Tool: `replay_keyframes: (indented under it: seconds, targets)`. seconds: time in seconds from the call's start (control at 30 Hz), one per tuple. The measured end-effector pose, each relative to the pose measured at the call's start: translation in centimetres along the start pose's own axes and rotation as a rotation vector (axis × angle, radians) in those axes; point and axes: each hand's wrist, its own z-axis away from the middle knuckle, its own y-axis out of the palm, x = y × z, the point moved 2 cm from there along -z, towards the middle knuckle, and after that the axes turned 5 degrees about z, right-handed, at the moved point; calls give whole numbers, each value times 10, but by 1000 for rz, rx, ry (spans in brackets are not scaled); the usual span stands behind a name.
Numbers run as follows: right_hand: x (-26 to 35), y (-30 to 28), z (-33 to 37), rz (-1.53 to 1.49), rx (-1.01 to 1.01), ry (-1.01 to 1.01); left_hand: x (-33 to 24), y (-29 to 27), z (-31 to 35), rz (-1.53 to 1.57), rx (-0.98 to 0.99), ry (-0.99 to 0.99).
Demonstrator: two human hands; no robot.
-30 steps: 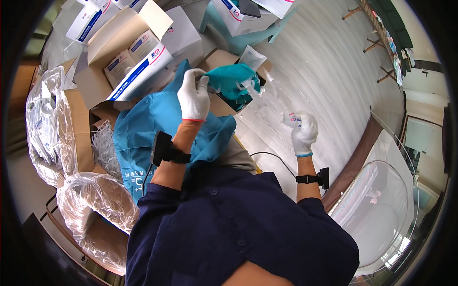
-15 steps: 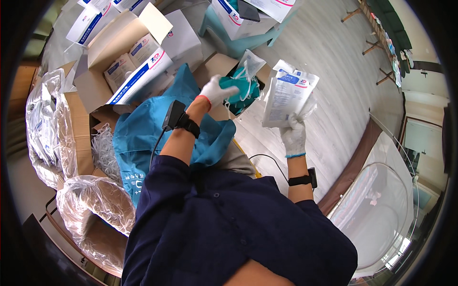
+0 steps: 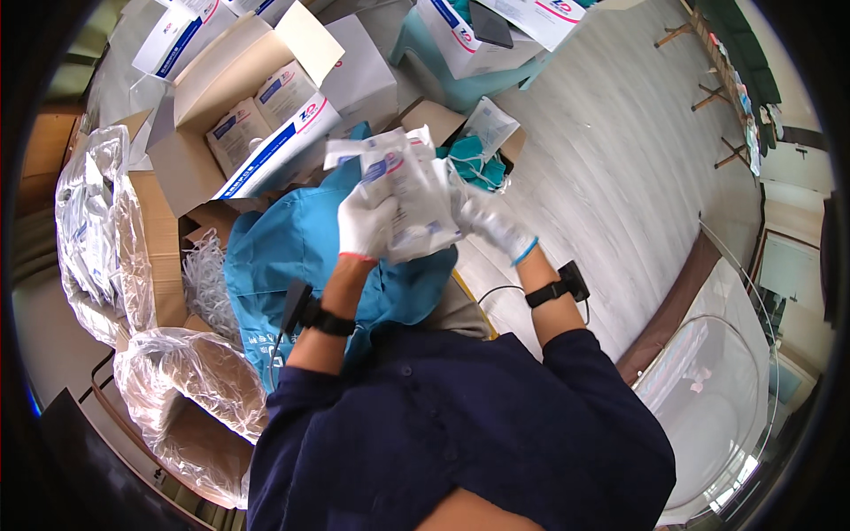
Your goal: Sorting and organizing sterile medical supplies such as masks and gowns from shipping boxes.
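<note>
My left hand (image 3: 366, 223), in a white glove with a red cuff, is closed on the lower left of several flat white packets (image 3: 423, 199). They are held fanned above the blue cloth (image 3: 288, 234) across my lap. My right hand (image 3: 500, 228), in a white glove with a blue cuff, is at the packets' right edge, beside some crumpled clear film. Motion smears its fingers, so their grip does not show. Just beyond, teal face masks (image 3: 475, 162) with white straps lie in an open cardboard box (image 3: 427, 117), along with a pale pouch (image 3: 490, 126).
On the left stands a large open carton (image 3: 221, 66) with white packs inside. Nearer are a plastic-wrapped bundle (image 3: 93, 230), a heap of white straps (image 3: 211, 279) and a plastic-lined bin (image 3: 190, 372). A light-blue stool (image 3: 416, 66) at the back carries a white box (image 3: 469, 44) with a dark phone.
The packets have moved left from my right hand's side to above my lap, and my left hand has left the masks to take hold of them. My right hand has followed leftward.
</note>
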Motion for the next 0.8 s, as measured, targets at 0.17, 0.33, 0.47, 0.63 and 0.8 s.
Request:
replay_keyframes:
  seconds: [0.17,0.33,0.47,0.63,0.8]
  targets:
    - [-49,-130,-93,111,-752,79,-16,-33,24,0,-81,-91]
    - [-76,-213,-139,281,-866,146,-5,-31,18,67,-43,-133]
    - [-33,-163,-142,167,-863,105,-11,-35,22,10,-47,-172]
    - [-2,-149,-84,129,-1014,-314,-10,-30,15,82,-31,-189]
    - [19,-138,-32,-78,-1066,-484,-6,-24,13,31,-18,-166]
